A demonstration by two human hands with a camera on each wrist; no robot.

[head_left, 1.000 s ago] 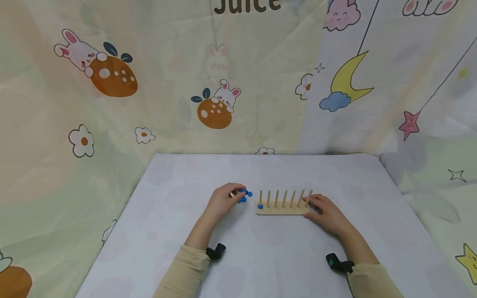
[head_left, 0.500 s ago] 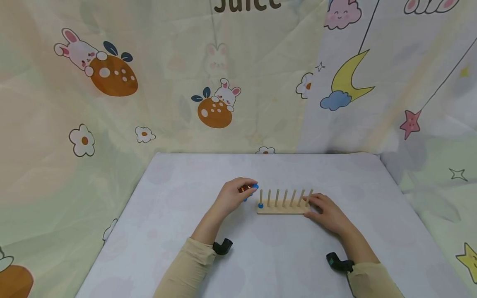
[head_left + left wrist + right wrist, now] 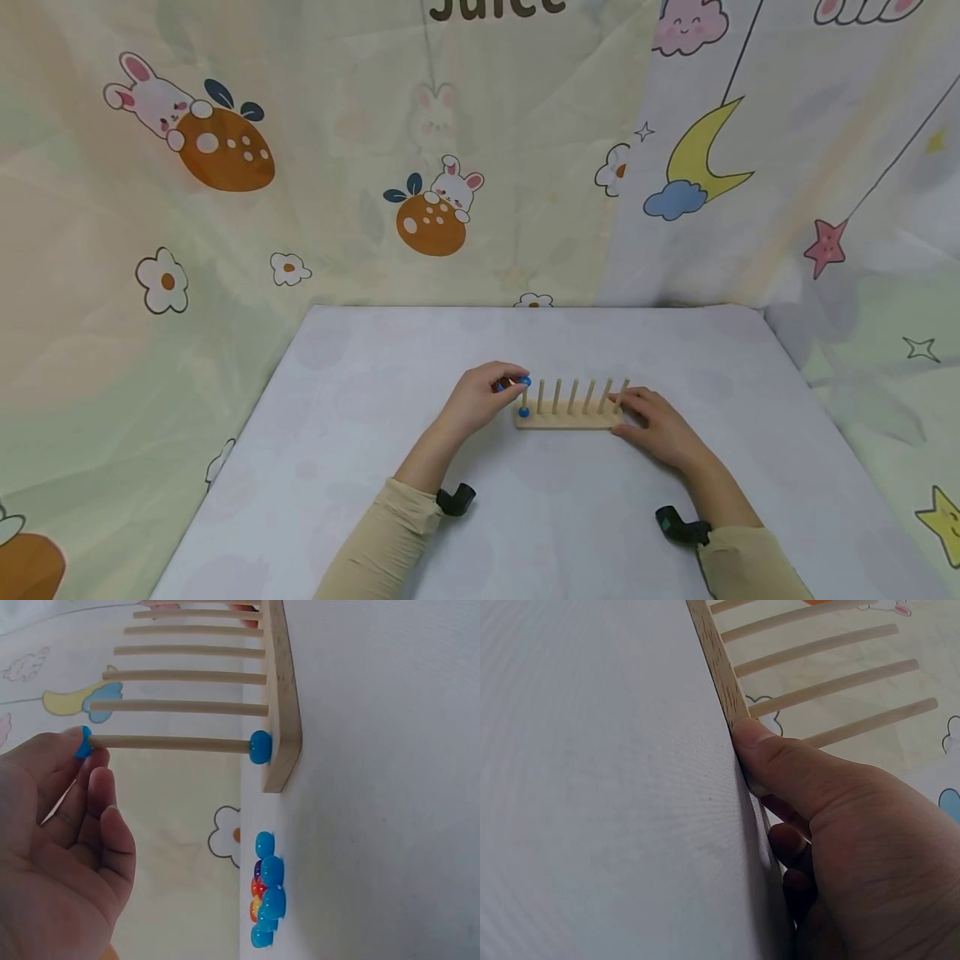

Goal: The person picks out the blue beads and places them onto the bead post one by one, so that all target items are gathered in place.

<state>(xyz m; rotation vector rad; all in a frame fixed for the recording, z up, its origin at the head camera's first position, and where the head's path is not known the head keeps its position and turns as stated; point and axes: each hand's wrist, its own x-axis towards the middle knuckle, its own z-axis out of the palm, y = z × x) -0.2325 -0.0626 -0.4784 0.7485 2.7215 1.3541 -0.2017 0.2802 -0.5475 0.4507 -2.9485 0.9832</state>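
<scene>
**A blue bead at the tip of the leftmost peg**

Toward the left of the table (image 3: 360,367), loose beads (image 3: 273,903) lie clustered just beside the rack (image 3: 570,422) – mostly blue, with red, yellow and orange among them – probably put there for an easy reach. In the head view the left hand (image 3: 482,397) hides most of them.

The rack stands upright, its row of pegs running left to right. On the leftmost peg (image 3: 172,744), a lower bead (image 3: 260,747), also blue, sits down at the base. A held bead (image 3: 85,742) touches that same peg's tip, apparently to line its hole up with the wood; whether the peg has entered it, I cannot tell.

The left hand pinches this bead narrowly between thumb and forefinger, the other fingers loosely bent below – a grip that likely leaves the hole free. The right hand (image 3: 659,427) grips the rack's right end, thumb on the near edge and fingers around the far side, a moderately narrow hold that seems meant to steady it.
</scene>
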